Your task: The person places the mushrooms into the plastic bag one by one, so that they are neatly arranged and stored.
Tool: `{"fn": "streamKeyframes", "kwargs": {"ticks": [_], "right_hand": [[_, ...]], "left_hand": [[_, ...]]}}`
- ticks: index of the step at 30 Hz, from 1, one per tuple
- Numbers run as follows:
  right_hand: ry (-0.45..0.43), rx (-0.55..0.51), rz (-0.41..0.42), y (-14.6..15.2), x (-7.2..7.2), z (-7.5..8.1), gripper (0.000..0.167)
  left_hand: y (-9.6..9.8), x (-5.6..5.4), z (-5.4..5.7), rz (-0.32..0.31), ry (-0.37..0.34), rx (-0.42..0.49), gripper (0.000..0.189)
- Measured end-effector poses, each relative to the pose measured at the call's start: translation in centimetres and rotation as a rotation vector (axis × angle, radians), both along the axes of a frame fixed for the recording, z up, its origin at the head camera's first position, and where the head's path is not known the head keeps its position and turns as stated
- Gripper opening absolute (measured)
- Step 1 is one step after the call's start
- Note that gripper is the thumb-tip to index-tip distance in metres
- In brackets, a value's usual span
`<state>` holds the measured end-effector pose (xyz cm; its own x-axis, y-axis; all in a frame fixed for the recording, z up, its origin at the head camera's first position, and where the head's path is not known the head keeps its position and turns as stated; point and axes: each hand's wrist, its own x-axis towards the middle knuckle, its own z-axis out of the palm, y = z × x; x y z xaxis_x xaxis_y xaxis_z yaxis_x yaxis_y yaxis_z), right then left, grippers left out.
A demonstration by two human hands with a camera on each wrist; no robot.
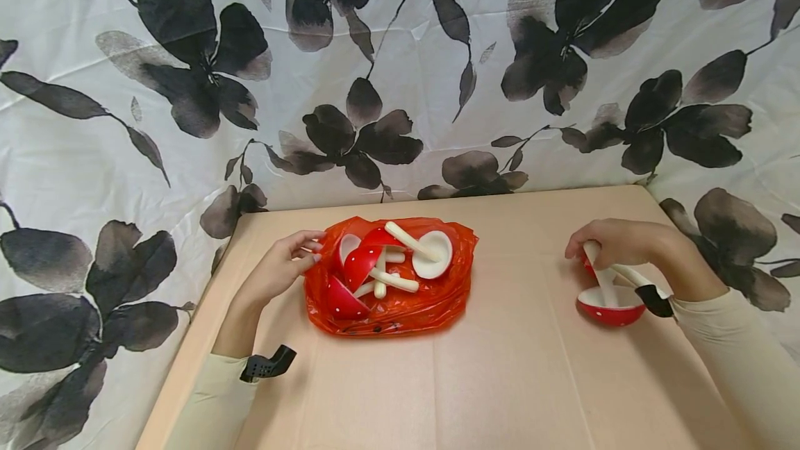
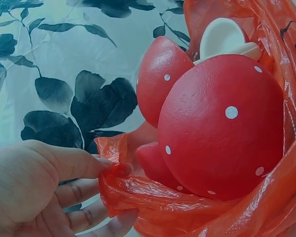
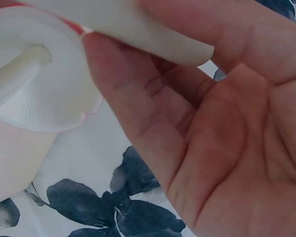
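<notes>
My left hand [image 1: 284,266] is at the left edge of a crumpled orange-red plastic bag [image 1: 431,311]. In the left wrist view, its thumb and fingers pinch the rim of the bag. Several toy mushrooms with white-dotted red caps [image 2: 222,128] and pale stems lie in the bag's open mouth. At the right of the table, my right hand [image 1: 619,242] grips a mushroom by its pale stem [image 3: 177,44]. Beside it another mushroom [image 3: 69,94] shows its white underside. In the head view, a red cap [image 1: 609,316] sits below the hand; the fingers partly hide the stems.
The light wooden-coloured table [image 1: 500,380] runs beneath both hands, with bare surface between the bag and the right-hand mushrooms. A white cloth with dark flowers [image 1: 450,75] hangs behind and at the sides. Black straps [image 1: 269,364] are on both wrists.
</notes>
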<state>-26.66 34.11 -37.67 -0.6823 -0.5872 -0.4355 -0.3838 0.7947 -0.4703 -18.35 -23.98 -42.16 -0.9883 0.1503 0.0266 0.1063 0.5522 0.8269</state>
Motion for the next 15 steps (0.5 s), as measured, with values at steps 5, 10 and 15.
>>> {"fn": "streamKeyframes", "kwargs": {"ticks": [5,10,15], "right_hand": [[-0.008,-0.043,0.004,-0.4,0.7,-0.1,0.031],[0.006,-0.098,-0.017,-1.0,1.3,0.2,0.021],[0.012,-0.212,-0.08,-1.6,1.7,0.2,0.019]], "left_hand": [[-0.3,0.1,0.0,-0.016,0.001,-0.005,0.04],[-0.6,0.3,0.0,-0.013,-0.015,-0.009,0.04],[-0.7,0.3,-0.1,-0.024,-0.001,-0.015,0.04]]}}
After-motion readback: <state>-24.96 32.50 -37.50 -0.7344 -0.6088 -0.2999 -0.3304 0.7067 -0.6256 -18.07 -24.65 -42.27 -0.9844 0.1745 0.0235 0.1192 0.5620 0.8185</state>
